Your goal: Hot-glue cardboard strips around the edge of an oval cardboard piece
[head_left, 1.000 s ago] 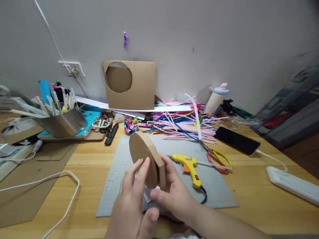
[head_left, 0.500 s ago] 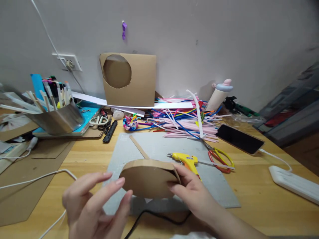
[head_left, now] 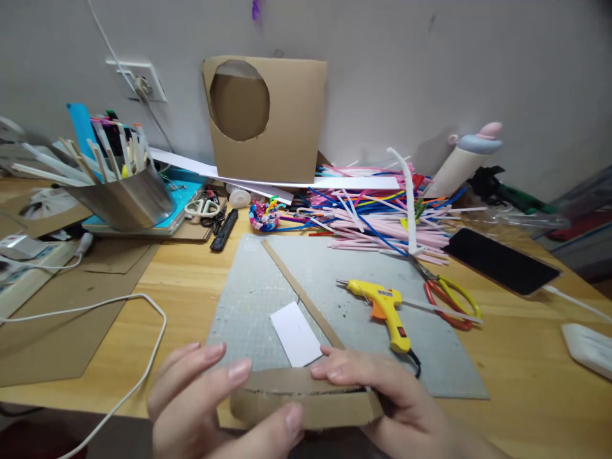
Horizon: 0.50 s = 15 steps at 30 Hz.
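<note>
A rounded cardboard piece (head_left: pixel 306 408) with a strip along its edge is low in the view, its edge turned toward me. My right hand (head_left: pixel 377 389) grips its right end, fingers on top. Around its left end, my left hand (head_left: pixel 215 395) has its fingers spread, the thumb in front of the strip; whether it touches is unclear. Beyond the piece, a white paper rectangle (head_left: pixel 296 335) and a thin cardboard strip (head_left: pixel 303 296) lie on the grey cutting mat (head_left: pixel 248 274). A yellow glue gun (head_left: pixel 382 303) rests on the mat's right side.
Scissors (head_left: pixel 452 299) and a phone (head_left: pixel 504 261) lie at the right. Pipe cleaners (head_left: pixel 382 223) are heaped behind the mat. A cardboard box (head_left: pixel 296 115) with a round hole stands against the wall. At the left are a metal holder (head_left: pixel 127 201) and a white cable (head_left: pixel 162 325).
The cardboard piece has come lower and tilted, showing its edge strip. My left hand has moved right toward it, and the white paper has come into full view. The camera view has dipped.
</note>
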Tool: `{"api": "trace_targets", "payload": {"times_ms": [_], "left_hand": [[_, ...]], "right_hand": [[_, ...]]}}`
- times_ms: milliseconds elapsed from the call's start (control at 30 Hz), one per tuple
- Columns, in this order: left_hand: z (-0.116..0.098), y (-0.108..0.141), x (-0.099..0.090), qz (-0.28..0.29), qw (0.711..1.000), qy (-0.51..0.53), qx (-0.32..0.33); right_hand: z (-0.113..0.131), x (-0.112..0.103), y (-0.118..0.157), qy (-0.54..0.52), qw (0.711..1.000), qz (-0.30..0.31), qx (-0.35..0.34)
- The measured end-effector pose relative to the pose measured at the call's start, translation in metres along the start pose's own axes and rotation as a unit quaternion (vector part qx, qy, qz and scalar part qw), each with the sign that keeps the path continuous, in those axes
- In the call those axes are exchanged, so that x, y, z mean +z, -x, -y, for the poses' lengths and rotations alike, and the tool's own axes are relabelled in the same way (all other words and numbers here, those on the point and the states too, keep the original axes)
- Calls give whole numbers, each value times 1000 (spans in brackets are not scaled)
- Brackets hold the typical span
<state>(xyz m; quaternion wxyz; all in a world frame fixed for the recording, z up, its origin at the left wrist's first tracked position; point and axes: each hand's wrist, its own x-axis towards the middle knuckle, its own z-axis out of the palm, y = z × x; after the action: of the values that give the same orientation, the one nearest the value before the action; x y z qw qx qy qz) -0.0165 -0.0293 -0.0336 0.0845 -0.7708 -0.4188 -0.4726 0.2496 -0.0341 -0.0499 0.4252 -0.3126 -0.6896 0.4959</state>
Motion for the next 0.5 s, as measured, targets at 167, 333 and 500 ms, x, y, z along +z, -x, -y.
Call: {"api": "trace_targets", "payload": {"times_ms": [167, 333, 500], "left_hand": [[-11, -12, 9, -50, 998, -19, 36], [-13, -8, 12, -46, 998, -21, 30], [-9, -2, 6, 9, 998, -36, 52]], "right_hand": [[0, -2, 2, 31, 999, 18, -7], [5, -7, 0, 63, 998, 25, -18], [22, -21, 2, 177, 983, 47, 11]]}}
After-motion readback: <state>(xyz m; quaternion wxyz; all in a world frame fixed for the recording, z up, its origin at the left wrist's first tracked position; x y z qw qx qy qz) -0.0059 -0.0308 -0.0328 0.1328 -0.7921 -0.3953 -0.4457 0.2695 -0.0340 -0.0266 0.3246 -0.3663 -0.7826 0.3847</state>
